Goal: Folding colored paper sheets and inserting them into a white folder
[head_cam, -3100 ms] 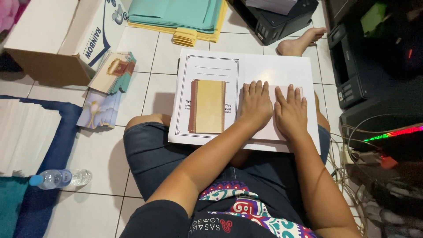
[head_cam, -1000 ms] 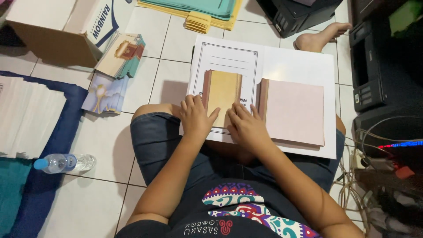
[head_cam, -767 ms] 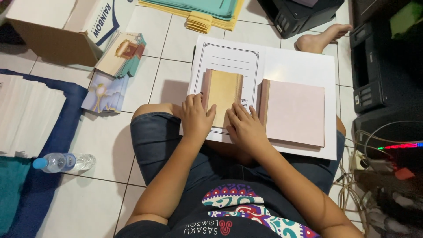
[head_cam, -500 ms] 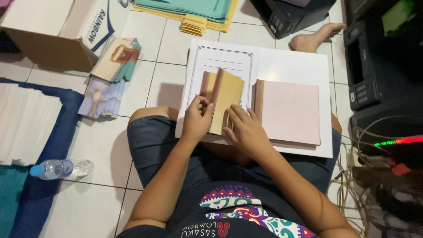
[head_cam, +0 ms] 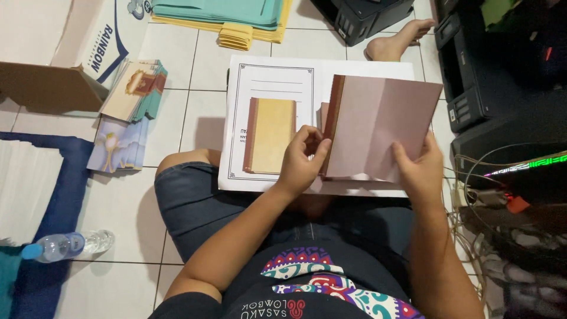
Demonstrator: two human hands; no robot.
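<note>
So the person sits cross-legged on the tiled floor with a big white sheet with a thin black border frame (head_cam: pixel 277 77) across the lap, and everything here is placed off that sheet. The left hand (head_cam: pixel 301 162) is near the sheet's middle, thumb and fingers pinched on the brown spine edge of a pale pink folded card cover (head_cam: pixel 381 127). The right hand (head_cam: pixel 420 168) grips the cover's lower right corner, fingers curled behind it and thumb on top, so the cover is lifted and tilted above the sheet's right half. Just left of the left hand, a small tan booklet with a brown spine strip (head_cam: pixel 270 136) lies flat on the sheet, inside the printed frame.

Left of the sheet there's a fanned stack of illustrated teal-edged cards (head_cam: pixel 133 91) on the tiles, with an open brown cardboard box (head_cam: pixel 53 88) further left. Beyond the sheet's top edge sits a pile of teal and yellow folders (head_cam: pixel 236 15). A clear plastic water bottle with a blue cap (head_cam: pixel 65 245) lies well off to the lower left.
</note>
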